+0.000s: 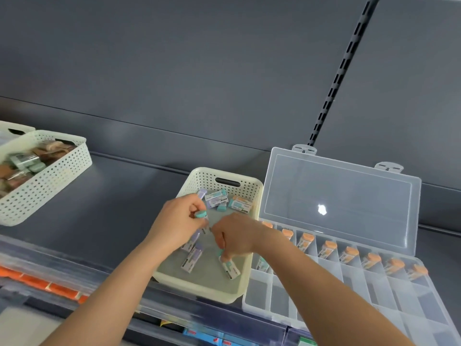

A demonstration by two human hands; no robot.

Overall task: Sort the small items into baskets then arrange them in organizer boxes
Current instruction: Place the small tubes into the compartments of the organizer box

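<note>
Left hand (178, 221) and right hand (234, 237) reach into a cream perforated plastic basket (208, 176). The left fingers (193, 201) grip a teal-tipped eraser (200, 215); the right fingers (220, 242) pinch another eraser (231, 268). A clear compartmented box (282, 299) touches the basket's right side.

the fingers (193, 208) are hovering in the middle basket (199, 174), small items (216, 198) lying beneath and behind them. the organizer box (282, 293) is lying just right of the fingers, beside that basket; another basket (50, 176) is sitting well left.

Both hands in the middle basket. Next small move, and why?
Likely lift the right hand with the teal eraser it pinches to the organizer box: its back row holds orange erasers, one teal piece sits in the next row, with empty compartments beside it.
</note>
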